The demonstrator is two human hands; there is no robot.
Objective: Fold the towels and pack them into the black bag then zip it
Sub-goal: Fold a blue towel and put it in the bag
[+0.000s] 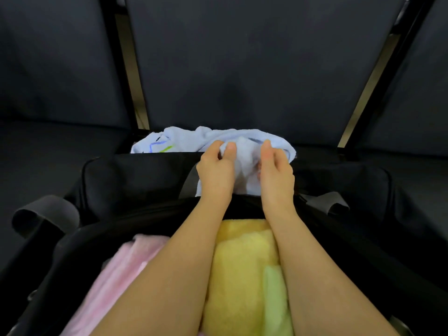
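Left hand (217,170), right hand (275,169) both pinch crumpled pale-blue towel (244,144) beyond open black bag (135,175).

A crumpled pale-blue towel (218,139) lies just beyond the open black bag (135,180); inside the bag lie pink (116,270), yellow (240,263) and green (274,292) folded towels.

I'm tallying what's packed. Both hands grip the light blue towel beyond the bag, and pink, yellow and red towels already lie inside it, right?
Not quite: the third towel inside the black bag is green, not red. The head view shows it beside the yellow towel, with the pink towel further left. Left hand and right hand do grip the light blue towel.
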